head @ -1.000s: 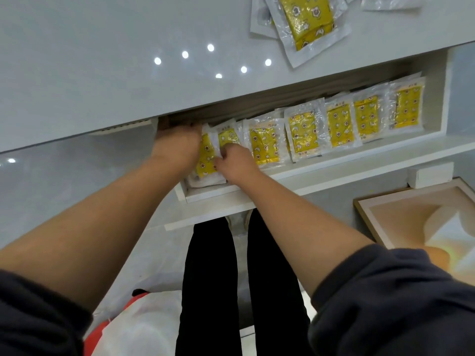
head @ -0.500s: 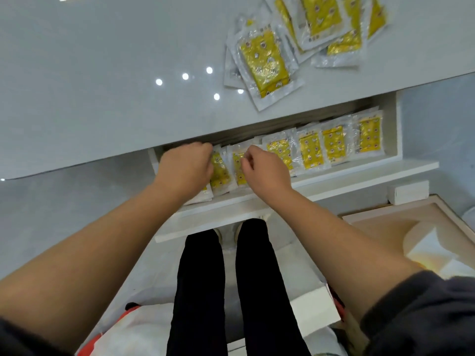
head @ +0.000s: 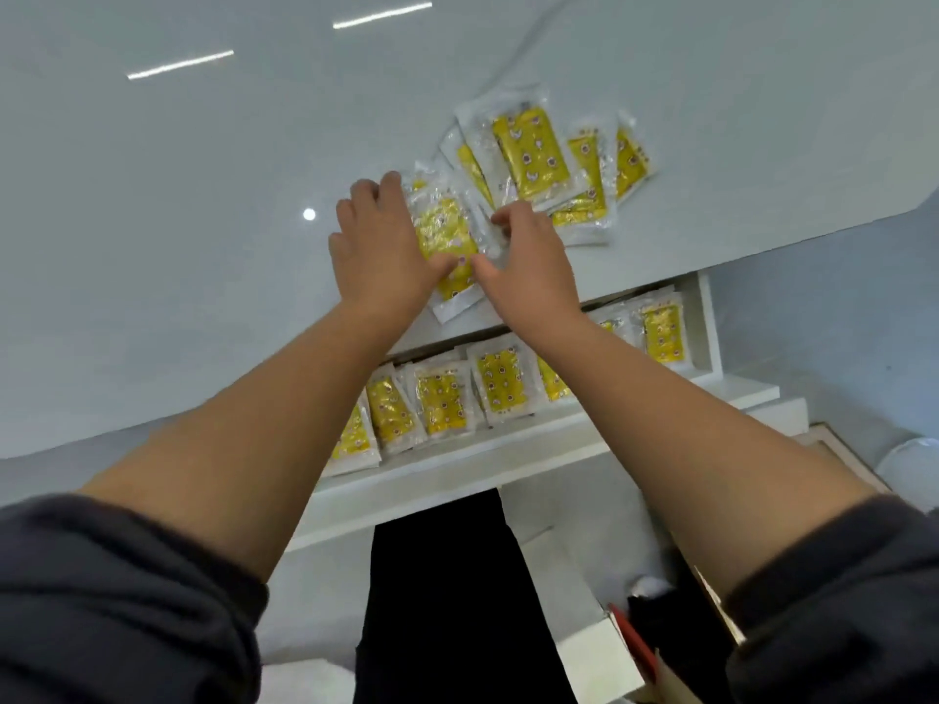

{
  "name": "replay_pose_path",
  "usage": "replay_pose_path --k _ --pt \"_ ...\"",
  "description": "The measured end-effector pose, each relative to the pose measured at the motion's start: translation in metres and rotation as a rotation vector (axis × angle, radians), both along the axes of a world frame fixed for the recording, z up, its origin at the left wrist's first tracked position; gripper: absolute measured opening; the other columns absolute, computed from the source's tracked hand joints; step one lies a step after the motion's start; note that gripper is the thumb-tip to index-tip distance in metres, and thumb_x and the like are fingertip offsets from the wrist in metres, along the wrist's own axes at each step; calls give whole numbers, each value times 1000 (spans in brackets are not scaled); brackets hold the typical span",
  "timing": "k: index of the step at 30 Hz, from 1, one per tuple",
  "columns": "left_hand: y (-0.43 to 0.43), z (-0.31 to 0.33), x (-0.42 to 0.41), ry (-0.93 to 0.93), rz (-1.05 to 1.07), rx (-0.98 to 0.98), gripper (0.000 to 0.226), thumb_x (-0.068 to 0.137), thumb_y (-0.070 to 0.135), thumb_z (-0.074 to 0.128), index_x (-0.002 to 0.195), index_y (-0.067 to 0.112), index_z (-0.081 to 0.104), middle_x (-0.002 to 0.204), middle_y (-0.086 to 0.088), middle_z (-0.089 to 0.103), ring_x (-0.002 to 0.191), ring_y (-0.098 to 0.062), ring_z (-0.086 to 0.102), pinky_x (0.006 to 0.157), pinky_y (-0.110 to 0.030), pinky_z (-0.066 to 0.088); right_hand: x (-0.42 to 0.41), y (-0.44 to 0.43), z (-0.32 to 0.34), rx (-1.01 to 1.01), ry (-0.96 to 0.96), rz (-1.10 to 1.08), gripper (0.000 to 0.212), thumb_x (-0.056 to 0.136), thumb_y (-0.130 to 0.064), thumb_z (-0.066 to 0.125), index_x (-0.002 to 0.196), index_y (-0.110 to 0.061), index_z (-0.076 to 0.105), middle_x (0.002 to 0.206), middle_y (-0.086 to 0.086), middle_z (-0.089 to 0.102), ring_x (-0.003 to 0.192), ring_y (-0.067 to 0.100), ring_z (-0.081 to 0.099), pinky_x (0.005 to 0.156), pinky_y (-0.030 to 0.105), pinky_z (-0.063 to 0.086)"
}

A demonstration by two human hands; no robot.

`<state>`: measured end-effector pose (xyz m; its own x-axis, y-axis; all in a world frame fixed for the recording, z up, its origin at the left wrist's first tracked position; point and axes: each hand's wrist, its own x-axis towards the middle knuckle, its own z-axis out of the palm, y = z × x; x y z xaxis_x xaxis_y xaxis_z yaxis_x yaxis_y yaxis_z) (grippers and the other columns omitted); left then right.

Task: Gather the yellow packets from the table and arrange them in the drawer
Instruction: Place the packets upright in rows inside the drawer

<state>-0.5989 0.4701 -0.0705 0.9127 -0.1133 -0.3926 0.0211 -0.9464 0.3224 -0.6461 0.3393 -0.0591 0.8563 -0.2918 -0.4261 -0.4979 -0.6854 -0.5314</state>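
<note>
Yellow packets (head: 533, 149) lie in a loose, overlapping pile on the table (head: 203, 221), back from its front edge and toward its right end. How many there are cannot be counted, since they cover one another. One packet (head: 444, 236) lies apart from the pile, nearer the front edge, with both hands hiding its sides. More packets stand in a row (head: 498, 383) in the open drawer (head: 457, 480) under the front edge. The right forearm crosses that row and hides its middle, and the left forearm covers its left end. The print on the packets is too blurred to read.

The table is white and glossy, and lamps show on it as bright streaks and a dot. Below the drawer are black trouser legs (head: 447, 602), a pale floor and a white box (head: 594, 647), with a wooden-framed thing cut off at the right.

Both arms reach forward with dark sleeves (head: 101, 602) pushed up. The left hand (head: 386, 246) lies flat and relaxed, fingers spread past the packet's left edge and thumb on its front. The right hand (head: 528, 261) has its fingers bent over the packet's right edge. I cannot tell whether it pinches or only presses.
</note>
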Motion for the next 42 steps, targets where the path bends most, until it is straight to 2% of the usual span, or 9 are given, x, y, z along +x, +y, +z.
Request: replay_pose_path --k 4,9,12,15,20,24,33,37,42 --pt "-4 -1 13 170 108 -232 91 65 44 83 136 15 35 130 -9 48 116 -27 51 91 -37 43 14 3 0 103 94 -91 51 86 -33 69 127 -18 42 106 -1 57 92 16 54 80 34 49" --pt "8 9 24 209 124 -399 28 86 20 67 111 13 57 91 2 55 79 -13 52 68 -18 37 18 1 8 210 182 -150 35 81 -40 71 103 -20 53 84 -9 55 84 17 57 70 31 44" --pt "8 16 34 142 132 -411 10 92 22 57 99 16 60 99 0 57 74 -5 49 67 -15 36 21 -10 19 275 174 -161 17 85 -31 68 95 -19 60 86 -6 60 87 17 59 71 26 41" --pt "-8 22 50 121 206 -413 12 92 20 53 103 18 58 108 0 59 75 -1 52 65 -10 36 28 -35 28 277 125 -298 21 88 -30 65 97 -12 60 95 2 64 90 20 61 74 32 48" --pt "-60 22 72 232 197 -227 66 81 43 68 132 13 39 129 -7 49 115 -24 52 91 -37 44 47 -94 29 308 187 -306 33 84 -25 69 106 -3 60 108 15 66 98 29 64 90 46 52" --pt "-94 7 80 189 168 21 87 71 58 71 136 13 33 131 -10 46 122 -30 46 97 -46 36 61 -115 22 311 232 -215 23 85 -20 68 102 -6 62 102 9 68 94 25 66 88 44 53" --pt "-122 6 76 128 286 -70 14 87 30 64 91 21 53 99 2 57 90 -20 52 88 -36 31 66 -140 12 297 199 -145 28 82 -28 66 95 -4 61 98 13 67 91 29 64 81 41 54" --pt "-117 11 69 113 443 -345 6 90 15 51 90 16 45 78 5 49 69 -13 46 61 -23 40 56 -157 12 287 185 -193 18 90 -25 60 83 -13 48 88 5 57 78 17 53 66 29 41" --pt "-107 25 60 175 753 -504 20 90 9 43 108 16 40 88 2 49 70 -10 48 57 -23 43 45 -177 19 422 195 -330 30 84 -26 68 108 -10 58 107 7 66 98 22 65 89 39 54"
